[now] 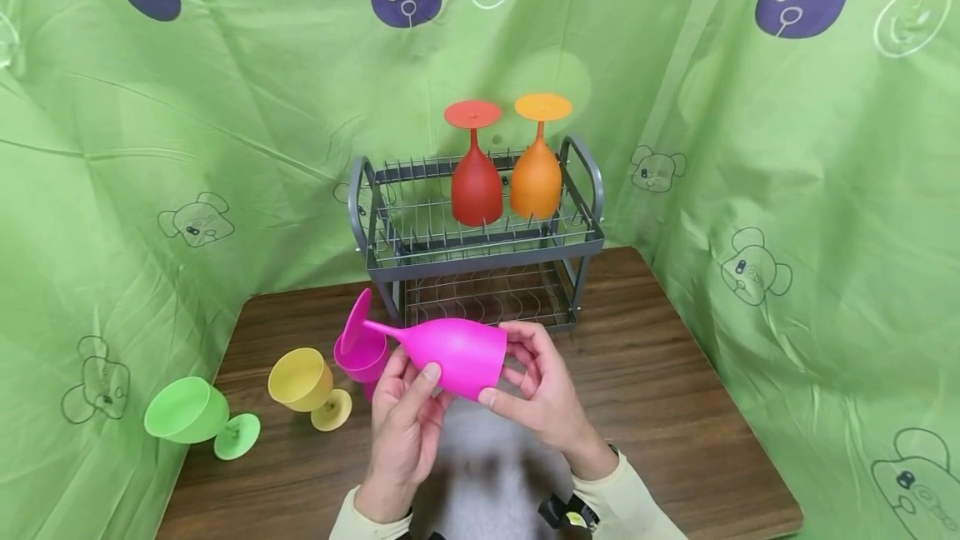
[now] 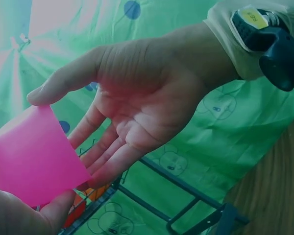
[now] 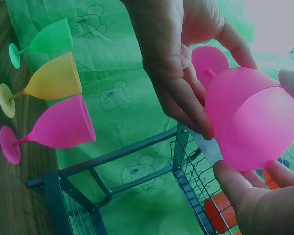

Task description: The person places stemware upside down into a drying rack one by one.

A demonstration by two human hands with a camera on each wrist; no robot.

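A bright pink wine glass (image 1: 459, 354) is held on its side above the table's front, foot to the left and rim to the right. My left hand (image 1: 408, 423) grips the bowl near the stem, thumb on the near side. At the rim, my right hand (image 1: 546, 400) pinches the glass between thumb and fingers. In the right wrist view the mouth of this wine glass (image 3: 264, 127) faces the camera. A second pink wine glass (image 3: 61, 125) stands upright on the table, partly covered by the held one's foot in the head view.
A dark two-tier dish rack (image 1: 480, 252) stands at the back of the wooden table (image 1: 660, 373). Upside down on its top tier are a red wine glass (image 1: 477, 186) and an orange one (image 1: 536, 182). Yellow (image 1: 300, 380) and green (image 1: 187, 411) wine glasses stand at left.
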